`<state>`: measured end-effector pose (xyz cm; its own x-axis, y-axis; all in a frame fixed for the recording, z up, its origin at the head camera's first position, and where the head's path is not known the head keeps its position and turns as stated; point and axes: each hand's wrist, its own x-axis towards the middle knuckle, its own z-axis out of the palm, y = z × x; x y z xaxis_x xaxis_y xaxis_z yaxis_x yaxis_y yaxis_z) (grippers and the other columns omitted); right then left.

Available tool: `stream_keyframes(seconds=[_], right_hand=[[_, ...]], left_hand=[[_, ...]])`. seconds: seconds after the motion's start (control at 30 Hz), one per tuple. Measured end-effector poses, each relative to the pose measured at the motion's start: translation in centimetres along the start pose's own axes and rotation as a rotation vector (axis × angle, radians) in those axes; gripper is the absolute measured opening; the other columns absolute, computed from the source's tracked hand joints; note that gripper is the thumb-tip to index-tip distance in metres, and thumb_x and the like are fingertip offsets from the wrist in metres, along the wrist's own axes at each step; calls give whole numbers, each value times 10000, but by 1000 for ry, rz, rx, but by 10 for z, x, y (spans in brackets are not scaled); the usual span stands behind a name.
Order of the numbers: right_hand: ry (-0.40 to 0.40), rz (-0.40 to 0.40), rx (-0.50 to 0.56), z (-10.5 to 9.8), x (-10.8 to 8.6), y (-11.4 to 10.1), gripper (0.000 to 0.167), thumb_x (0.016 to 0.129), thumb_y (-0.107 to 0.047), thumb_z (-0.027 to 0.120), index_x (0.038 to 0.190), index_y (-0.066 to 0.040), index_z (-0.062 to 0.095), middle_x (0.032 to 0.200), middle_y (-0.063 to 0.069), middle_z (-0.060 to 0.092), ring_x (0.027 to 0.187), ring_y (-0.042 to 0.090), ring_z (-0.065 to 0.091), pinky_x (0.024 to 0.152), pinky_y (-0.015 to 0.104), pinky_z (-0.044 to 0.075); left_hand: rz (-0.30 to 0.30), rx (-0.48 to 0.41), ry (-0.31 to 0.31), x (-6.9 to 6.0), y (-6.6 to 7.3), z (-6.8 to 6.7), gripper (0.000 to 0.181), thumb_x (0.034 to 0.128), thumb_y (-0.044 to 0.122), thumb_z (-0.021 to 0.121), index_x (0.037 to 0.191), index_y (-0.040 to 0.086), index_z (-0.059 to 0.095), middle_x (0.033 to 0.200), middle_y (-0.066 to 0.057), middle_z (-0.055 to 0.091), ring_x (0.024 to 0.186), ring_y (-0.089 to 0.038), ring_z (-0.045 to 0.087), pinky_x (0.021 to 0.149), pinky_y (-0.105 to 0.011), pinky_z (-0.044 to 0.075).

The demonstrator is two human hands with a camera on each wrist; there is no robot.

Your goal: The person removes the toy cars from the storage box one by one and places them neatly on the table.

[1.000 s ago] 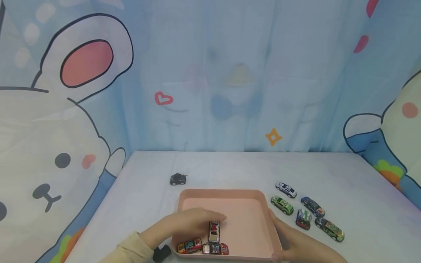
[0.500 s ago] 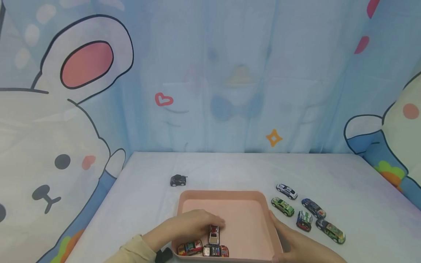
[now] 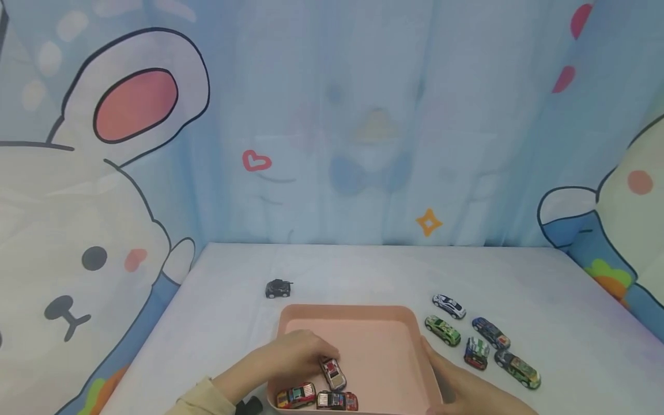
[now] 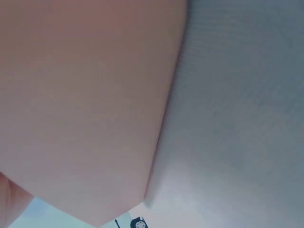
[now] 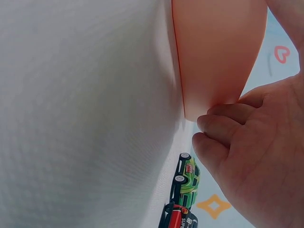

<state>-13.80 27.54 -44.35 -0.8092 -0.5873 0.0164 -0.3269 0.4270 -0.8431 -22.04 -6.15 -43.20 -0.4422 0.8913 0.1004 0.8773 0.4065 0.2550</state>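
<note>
Pale toy car [image 3: 334, 376] newly aslant — left hand [image 3: 302, 353] at its end, grip unclear — right hand [image 3: 461, 383] loose-fingered against tray [image 3: 347, 312]

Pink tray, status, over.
Left hand at silver toy car, inside tray. Right hand against tray's right side. Two other toy cars close by, might obstruct.

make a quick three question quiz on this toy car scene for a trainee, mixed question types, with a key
1. Multiple choice: where is the black toy relative to the tray?
a) inside it
b) on the table, beyond its far left corner
c) on the table, to its right

2. True or false: the right hand touches the tray's right side.

3. Fill in: to the right of the tray, ___ cars stand on the table.

Key: 1. b; 2. true; 3. five
</note>
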Motion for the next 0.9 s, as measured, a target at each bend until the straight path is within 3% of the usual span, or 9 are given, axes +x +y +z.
stream_keyframes(seconds=[0.13,0.33,0.43,0.57,0.7,0.8,0.9], right_hand=[[13,-10,2,0,1,2,929,893,-483,578,1509,-148,-31,1544,132,-51,1343,380,-40,945,729,141],[70,-49,-98,2,0,4,923,891,-454,603,1510,-110,12,1536,184,22,1378,309,36,965,638,268],[53,-36,-63,2,1,5,936,887,-443,615,1511,-133,-9,1545,150,-1,1379,274,18,979,630,249],[21,9,5,0,2,4,961,876,-422,640,1510,-188,-43,1554,72,-44,1374,283,-18,993,633,203],[21,9,-19,1,1,2,950,884,-418,631,1509,-168,-40,1550,89,-36,1372,230,-8,986,615,244],[23,-13,-15,2,0,1,936,895,-426,609,1507,-138,-38,1544,122,-30,1358,188,-9,967,640,244],[9,11,4,1,1,1,959,885,-428,622,1506,-148,-54,1546,99,-51,1358,211,-30,988,632,220]], left_hand=[[-16,4,9,-1,-2,0,244,769,93,739,971,227,717,891,207,657,799,115,554,763,-84,436],[-69,-6,-7,-3,-3,0,287,758,142,759,1039,196,732,931,165,674,756,92,556,749,-97,439],[-81,-7,-1,-4,-3,-2,279,763,165,758,1040,183,735,935,149,679,719,89,541,737,-100,444],[-76,-28,39,-6,-3,-4,246,791,189,742,1034,156,735,965,121,681,794,86,571,756,-93,445],[-87,-119,69,-8,-4,-9,222,828,185,726,1038,117,728,1005,91,677,870,52,592,746,-78,446],[-129,-220,77,-10,-4,-15,242,832,151,727,1063,81,717,1037,71,670,926,14,597,740,-82,458],[-143,-291,114,-12,-5,-22,262,831,128,725,1081,53,707,1047,37,672,948,-19,603,741,-99,471]])
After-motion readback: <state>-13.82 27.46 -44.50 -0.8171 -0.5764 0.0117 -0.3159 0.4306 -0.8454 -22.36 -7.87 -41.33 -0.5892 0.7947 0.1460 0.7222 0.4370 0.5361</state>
